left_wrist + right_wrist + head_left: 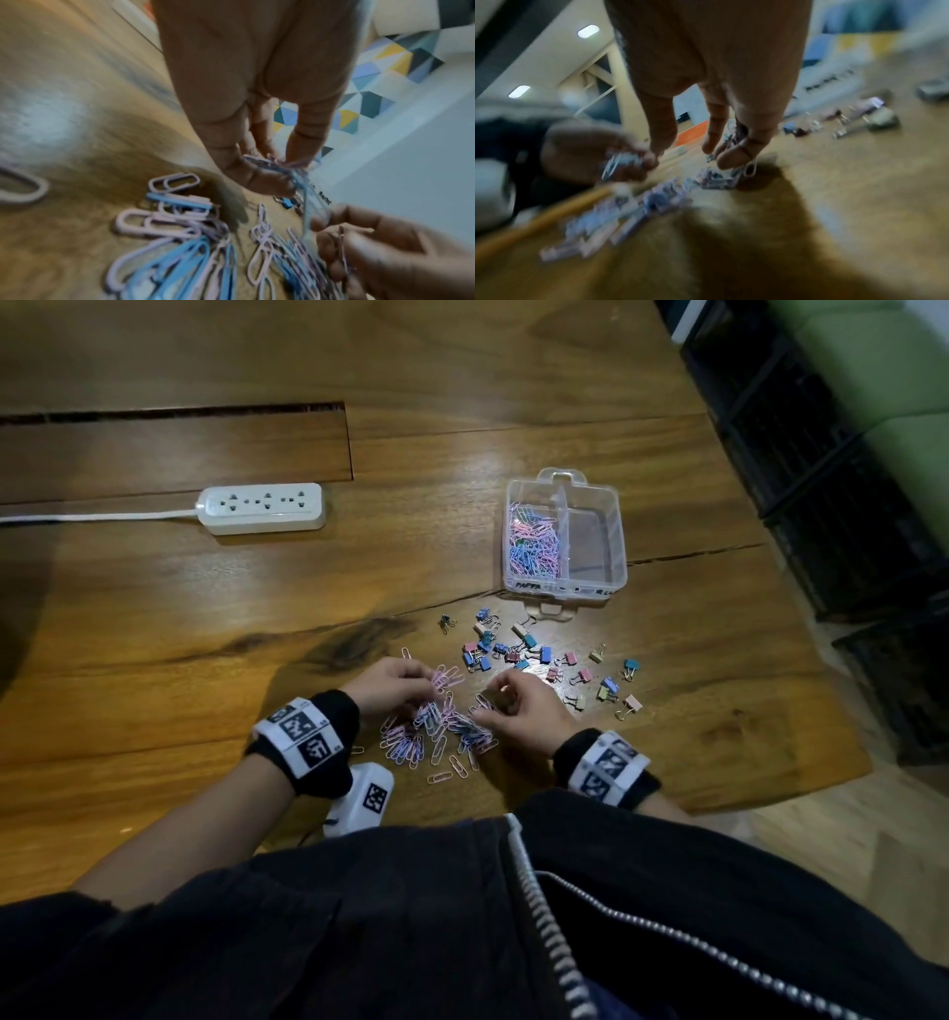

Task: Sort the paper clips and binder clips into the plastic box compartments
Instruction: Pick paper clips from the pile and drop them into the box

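Observation:
A heap of pink and blue paper clips [434, 734] lies on the wooden table in front of me. My left hand [398, 683] pinches a bunch of paper clips [272, 164] above the heap. My right hand [506, 701] holds several clips [736, 134] in its curled fingers just right of the heap. Small coloured binder clips [544, 657] are scattered beyond the hands. The clear plastic box [613, 526] stands further back; its left compartment holds paper clips [534, 541], and its right compartment shows nothing inside.
A white power strip [262, 507] with its cord lies at the back left. A white device [362, 796] sits near my left wrist. The table's right edge [842, 752] drops to the floor, with dark crates [842, 469] beyond.

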Tool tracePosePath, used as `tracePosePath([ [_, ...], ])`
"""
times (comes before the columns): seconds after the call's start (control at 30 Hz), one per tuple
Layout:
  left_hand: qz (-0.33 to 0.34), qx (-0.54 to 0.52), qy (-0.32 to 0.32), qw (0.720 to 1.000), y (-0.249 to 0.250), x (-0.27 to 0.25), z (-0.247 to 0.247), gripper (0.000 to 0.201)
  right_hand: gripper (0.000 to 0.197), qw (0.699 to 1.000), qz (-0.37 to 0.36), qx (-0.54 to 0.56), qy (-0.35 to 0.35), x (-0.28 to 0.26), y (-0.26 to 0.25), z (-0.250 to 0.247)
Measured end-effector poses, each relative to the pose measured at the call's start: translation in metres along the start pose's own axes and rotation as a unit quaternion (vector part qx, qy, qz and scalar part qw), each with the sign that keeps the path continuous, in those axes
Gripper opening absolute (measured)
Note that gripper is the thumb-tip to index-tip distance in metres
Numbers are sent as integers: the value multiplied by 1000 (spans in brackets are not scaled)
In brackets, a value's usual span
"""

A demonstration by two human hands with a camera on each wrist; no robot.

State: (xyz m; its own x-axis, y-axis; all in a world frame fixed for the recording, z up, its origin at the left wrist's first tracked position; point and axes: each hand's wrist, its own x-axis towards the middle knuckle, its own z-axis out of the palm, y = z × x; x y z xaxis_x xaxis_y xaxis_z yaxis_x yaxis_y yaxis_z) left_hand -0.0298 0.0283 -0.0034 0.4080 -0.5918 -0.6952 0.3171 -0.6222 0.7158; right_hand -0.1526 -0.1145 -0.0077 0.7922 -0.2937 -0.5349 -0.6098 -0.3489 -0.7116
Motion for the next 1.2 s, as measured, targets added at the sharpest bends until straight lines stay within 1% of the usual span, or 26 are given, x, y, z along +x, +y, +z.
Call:
tracePosePath([
  [0.07,-26,-80,-3,996,-1,1,-2,19,53,986,-34,-163,2,1,0,9],
  [0.1,-33,-116,2,993,-2,0,-1,21,58,976,-51,-210,4,1,0,12],
  [0.13,-35,-157,7,987,-3,0,0,22,59,969,-64,-238,6,2,0,15],
  [0.2,-29,-227,14,973,-6,-1,2,25,50,962,-76,-261,12,3,-1,19],
  [0.27,-23,-234,31,972,-7,-2,4,26,37,956,-78,-283,9,5,-1,22],
  [0.33,-17,-207,32,978,-6,-4,6,27,28,951,-88,-298,5,6,0,24],
  [0.4,-18,-150,14,988,-4,-4,8,34,26,951,-91,-295,1,7,2,25],
  [0.43,-23,-101,11,995,-2,-4,9,36,25,953,-90,-291,-3,8,3,25],
  [0.47,-25,-20,19,999,-1,-4,10,36,24,955,-86,-284,-8,9,2,25],
  [0.5,-19,94,36,995,-2,-4,11,37,23,957,-83,-279,-11,9,2,24],
  [0.53,-9,231,56,971,-3,-6,11,40,21,958,-79,-274,-12,10,2,24],
  [0.57,-7,363,75,929,-4,-8,13,44,19,960,-75,-268,-11,10,2,23],
  [0.6,-17,470,88,878,-4,-12,14,49,16,964,-70,-255,-9,9,2,21],
  [0.63,-34,540,95,835,-5,-17,16,55,12,971,-61,-232,-9,9,2,20],
  [0.67,-55,580,94,808,-7,-20,18,61,8,979,-50,-199,-11,7,1,18],
  [0.7,-73,598,91,793,-11,-23,19,65,5,986,-39,-159,-15,6,0,15],
  [0.73,-84,604,88,787,-15,-24,20,67,5,992,-29,-117,-20,4,-1,12],
  [0.8,-83,607,86,786,-21,-25,23,62,12,999,-7,-36,-34,2,-3,3],
  [0.87,-63,602,77,792,-24,-24,25,49,18,999,5,29,-45,0,-7,-8],
  [0.93,-41,600,56,797,-25,-23,28,38,18,997,-5,65,-50,1,-12,-23],
  [1.03,-16,599,39,799,-26,-24,29,33,17,994,-37,96,-29,8,-25,-48],
  [1.07,-16,589,31,807,-27,-23,27,31,18,993,-45,104,-16,11,-30,-57],
  [1.13,-17,552,19,833,-23,-23,23,24,18,991,-60,118,12,19,-42,-73],
  [1.2,-15,488,15,873,-12,-21,16,25,19,989,-73,120,47,31,-54,-88],
])
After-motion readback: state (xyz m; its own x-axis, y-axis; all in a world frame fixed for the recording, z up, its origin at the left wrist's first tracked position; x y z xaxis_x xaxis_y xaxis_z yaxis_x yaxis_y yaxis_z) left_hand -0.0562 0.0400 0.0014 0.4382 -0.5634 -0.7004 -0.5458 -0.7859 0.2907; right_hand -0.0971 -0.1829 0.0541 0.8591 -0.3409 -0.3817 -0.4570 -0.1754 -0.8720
